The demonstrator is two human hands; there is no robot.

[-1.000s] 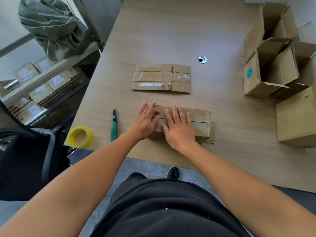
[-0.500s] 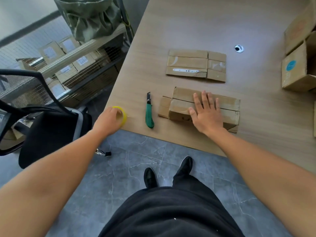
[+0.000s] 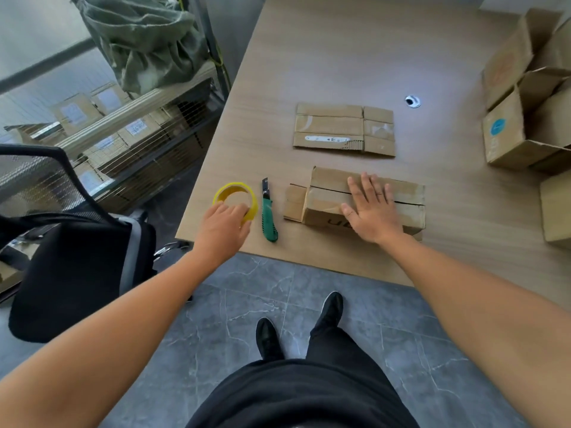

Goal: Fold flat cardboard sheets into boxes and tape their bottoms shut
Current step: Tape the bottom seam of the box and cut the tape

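Wood-grain surface (image 3: 340, 50): corrugated box (image 3: 327, 196), flaps folded, under flat, spread right hand (image 3: 372, 208). Left hand (image 3: 224, 223) grasps glossy yellow tape ring (image 3: 236, 196).

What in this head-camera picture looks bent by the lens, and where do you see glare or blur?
Head view: the wide lens bows the table edges and stretches both forearms toward the corners; a bright glare spot sits on the round grommet; the left hand at the tape roll is slightly soft; the right hand looks sharper.

Black chair (image 3: 77, 248), green sack (image 3: 145, 35) beside table (image 3: 355, 41)
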